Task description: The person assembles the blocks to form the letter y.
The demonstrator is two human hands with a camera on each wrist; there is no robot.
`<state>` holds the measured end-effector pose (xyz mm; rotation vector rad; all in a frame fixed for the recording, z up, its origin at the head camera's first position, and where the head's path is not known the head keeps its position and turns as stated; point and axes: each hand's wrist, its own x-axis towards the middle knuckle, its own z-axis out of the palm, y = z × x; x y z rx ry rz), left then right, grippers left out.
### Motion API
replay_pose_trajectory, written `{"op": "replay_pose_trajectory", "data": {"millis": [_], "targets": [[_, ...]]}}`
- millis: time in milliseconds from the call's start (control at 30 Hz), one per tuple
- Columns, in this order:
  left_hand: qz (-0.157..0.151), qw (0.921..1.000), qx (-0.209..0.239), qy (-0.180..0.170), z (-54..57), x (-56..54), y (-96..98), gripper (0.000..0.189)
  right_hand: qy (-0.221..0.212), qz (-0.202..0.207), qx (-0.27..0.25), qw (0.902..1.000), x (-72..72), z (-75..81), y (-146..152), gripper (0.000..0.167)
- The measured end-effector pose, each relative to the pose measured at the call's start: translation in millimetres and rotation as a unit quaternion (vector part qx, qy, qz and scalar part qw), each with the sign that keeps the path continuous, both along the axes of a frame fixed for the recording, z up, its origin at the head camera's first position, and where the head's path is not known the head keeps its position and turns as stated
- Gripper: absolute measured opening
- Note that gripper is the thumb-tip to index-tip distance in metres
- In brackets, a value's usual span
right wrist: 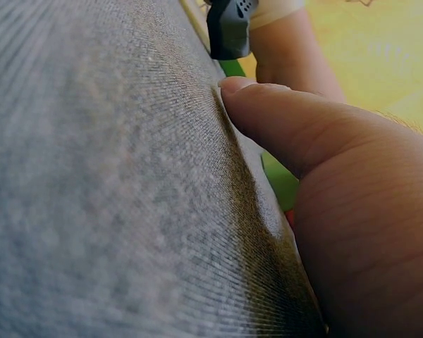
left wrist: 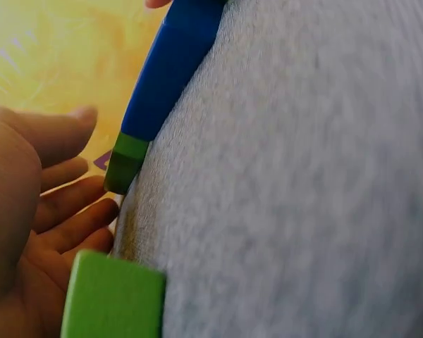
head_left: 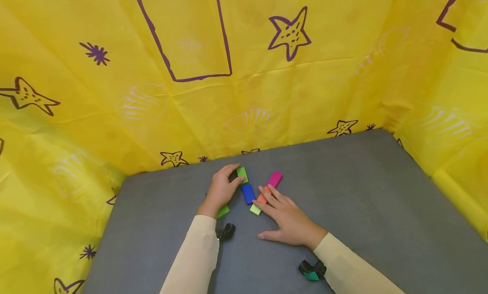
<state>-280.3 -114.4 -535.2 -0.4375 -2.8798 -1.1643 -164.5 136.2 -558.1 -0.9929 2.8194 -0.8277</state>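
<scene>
Left hand (head_left: 222, 188): thumb and fingers apart, set beside the left side of a green block (head_left: 242, 175), which lies end to end with the blue block (head_left: 248, 194), on its far side; firm contact cannot be told. Right hand (head_left: 291, 220): fingers spread and extended over an orange block (head_left: 261, 199), right of the blue block, in a slanting row with a light green block (head_left: 256, 209), just beside the blue block's near end, and a magenta block (head_left: 275, 179), farther off to the right. Handling, as judged: light fingertip nudges, one row steadied while the other is squared. Second green block (head_left: 223, 211): left of and nearer than the blue block; a low-swinging left wrist could catch it. Grey table (head_left: 362, 192): far edge and yellow cloth (head_left: 251, 90) beyond the blue block; broadest room to its right.
</scene>
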Motion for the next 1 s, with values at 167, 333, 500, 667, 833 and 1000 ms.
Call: {"op": "replay_pose_trajectory", "data": {"millis": [167, 333, 500, 667, 833, 1000], "targets": [[0.011, 0.9997, 0.014, 0.017, -1.2, -1.6, 2.0, 0.048, 0.002, -0.001, 0.001, 1.0000, 0.4, 1.7, -0.4, 0.096], [0.015, 0.9996, 0.007, 0.022, -0.8, -1.5, 3.4, 0.047, 0.004, -0.001, 0.002, 1.0000, 0.4, 3.0, -0.6, 0.095], [0.016, 0.9997, -0.001, 0.020, -0.8, -1.6, 4.1, 0.046, 0.002, -0.001, 0.005, 1.0000, 0.5, 3.0, -0.5, 0.095], [0.009, 0.9999, -0.002, 0.013, -0.4, -1.5, 3.7, 0.047, 0.003, -0.001, 0.004, 1.0000, 1.0, 2.7, -0.5, 0.095], [0.006, 1.0000, 0.002, 0.004, 0.7, -0.5, 2.6, 0.047, 0.003, 0.000, 0.003, 1.0000, 1.2, 2.3, -0.6, 0.095], [0.004, 1.0000, 0.002, -0.003, 0.8, -0.6, 2.0, 0.047, 0.002, -0.002, 0.002, 1.0000, 1.1, 2.7, -0.9, 0.095]]}}
